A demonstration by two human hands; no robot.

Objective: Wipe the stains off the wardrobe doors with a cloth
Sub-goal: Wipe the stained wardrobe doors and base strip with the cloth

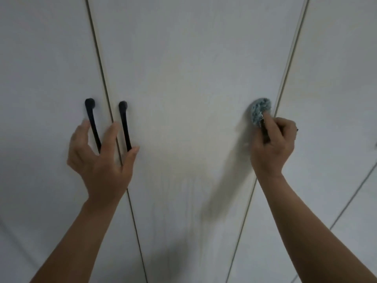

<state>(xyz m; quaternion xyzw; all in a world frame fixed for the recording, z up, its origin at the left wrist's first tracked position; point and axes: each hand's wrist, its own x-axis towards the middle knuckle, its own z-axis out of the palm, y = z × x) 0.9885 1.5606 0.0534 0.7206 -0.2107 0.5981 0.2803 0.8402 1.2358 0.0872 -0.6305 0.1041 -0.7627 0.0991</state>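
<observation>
White wardrobe doors fill the view. The middle door point(189, 99) shows a faint yellowish patch and pale drip streaks lower down. My right hand point(273, 146) is shut on a small blue-and-white speckled cloth point(260, 110), pressed against the middle door near its right edge. My left hand point(102, 158) rests with fingers spread over two black bar handles, the left handle point(91, 119) and the right handle point(124, 123), which straddle the seam between the left door point(40, 78) and the middle door.
A third door panel point(336, 88) stands to the right of a vertical seam. Another seam line runs diagonally at the lower right. A dark shadow lies at the bottom of the middle door.
</observation>
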